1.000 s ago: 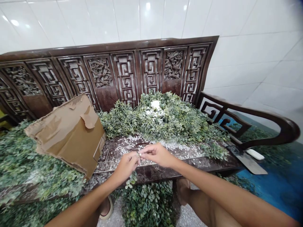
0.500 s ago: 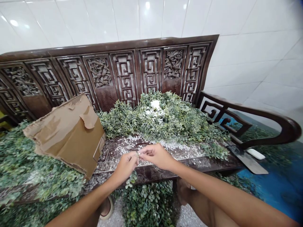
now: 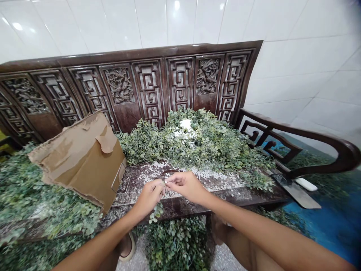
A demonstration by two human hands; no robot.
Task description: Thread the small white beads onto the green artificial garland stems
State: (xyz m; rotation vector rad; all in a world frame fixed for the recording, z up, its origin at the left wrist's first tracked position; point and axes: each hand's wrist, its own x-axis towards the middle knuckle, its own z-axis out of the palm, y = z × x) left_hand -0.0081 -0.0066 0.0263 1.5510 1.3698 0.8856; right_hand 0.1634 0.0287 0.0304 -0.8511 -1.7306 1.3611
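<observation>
Heaps of green sprigs at far left, spilling over the bench seat within easy reach. Torn cardboard box next, tipped on its side, mouth toward the middle. Left hand closed around a small sprig, leafy end hanging below the fist, stem end up at the fingertips. Right hand pinching something tiny against that stem, too small to name. White beads strewn just behind, a larger foliage mound beyond. Flat scraper lying well apart at right.

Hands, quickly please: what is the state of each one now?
Left hand: closed on a small green sprig.
Right hand: fingertips pinched on a tiny white piece, beside the left.
</observation>
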